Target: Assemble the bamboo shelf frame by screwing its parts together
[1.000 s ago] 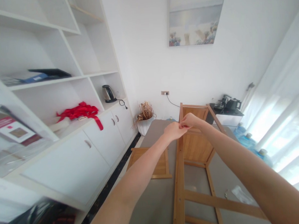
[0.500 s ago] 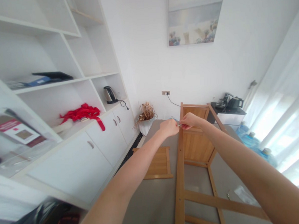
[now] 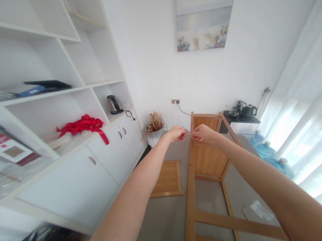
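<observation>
Thin rod (image 3: 188,133), by our judgement light, stiff and easily dropped, is best pinched near its ends between thumb and forefinger. It bridges the short gap between our left hand (image 3: 176,133) and right hand (image 3: 203,133), with our fingers seemingly clamped on either end. We see it above the table (image 3: 166,221), by the upper part of the wooden frame (image 3: 190,183); whether it touches the wood, we cannot tell

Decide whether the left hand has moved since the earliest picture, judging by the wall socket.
Yes. Against the wall socket, the left hand has shifted leftward in the view, drawing away from the right hand.
</observation>
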`<control>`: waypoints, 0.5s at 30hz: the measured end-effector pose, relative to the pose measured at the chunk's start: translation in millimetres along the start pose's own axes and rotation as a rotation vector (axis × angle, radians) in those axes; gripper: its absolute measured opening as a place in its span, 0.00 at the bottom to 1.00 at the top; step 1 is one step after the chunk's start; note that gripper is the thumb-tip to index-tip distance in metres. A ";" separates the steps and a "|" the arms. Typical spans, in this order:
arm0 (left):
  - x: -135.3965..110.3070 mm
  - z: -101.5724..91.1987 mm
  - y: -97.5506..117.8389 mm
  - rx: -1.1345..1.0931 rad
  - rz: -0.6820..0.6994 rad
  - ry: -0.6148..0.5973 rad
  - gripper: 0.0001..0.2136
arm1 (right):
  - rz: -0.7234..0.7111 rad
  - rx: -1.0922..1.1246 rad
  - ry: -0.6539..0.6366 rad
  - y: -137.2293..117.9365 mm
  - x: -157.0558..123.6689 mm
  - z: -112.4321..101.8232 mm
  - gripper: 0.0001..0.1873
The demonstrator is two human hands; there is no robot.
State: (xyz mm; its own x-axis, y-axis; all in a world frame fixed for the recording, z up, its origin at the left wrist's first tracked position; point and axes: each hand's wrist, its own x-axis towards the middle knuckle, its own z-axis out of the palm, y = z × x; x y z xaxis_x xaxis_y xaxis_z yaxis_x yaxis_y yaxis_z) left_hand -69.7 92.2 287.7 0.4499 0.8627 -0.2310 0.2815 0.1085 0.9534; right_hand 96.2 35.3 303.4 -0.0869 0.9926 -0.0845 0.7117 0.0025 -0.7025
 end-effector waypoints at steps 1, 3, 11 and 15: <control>4.4 1.1 -0.7 -0.015 -0.002 -0.003 0.06 | -0.021 -0.065 0.001 -0.3 -1.8 -0.8 0.12; 12.7 3.5 -0.6 -0.025 -0.004 -0.010 0.07 | -0.099 -0.274 0.050 -1.7 -4.5 -3.3 0.11; 38.7 14.4 4.2 -0.035 -0.032 -0.014 0.04 | -0.655 -0.771 0.026 -3.3 -0.2 -16.8 0.14; 42.6 19.8 4.8 -0.037 -0.037 0.005 0.03 | -0.687 -0.816 -0.010 -3.3 3.9 -18.4 0.12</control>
State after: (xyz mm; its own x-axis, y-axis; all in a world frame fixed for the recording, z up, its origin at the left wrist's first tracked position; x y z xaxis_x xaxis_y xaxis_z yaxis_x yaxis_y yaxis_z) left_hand -32.4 119.7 278.6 0.4358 0.8599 -0.2657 0.2661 0.1590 0.9508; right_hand 106.4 41.4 318.4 -0.6505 0.7462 0.1415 0.7590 0.6456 0.0843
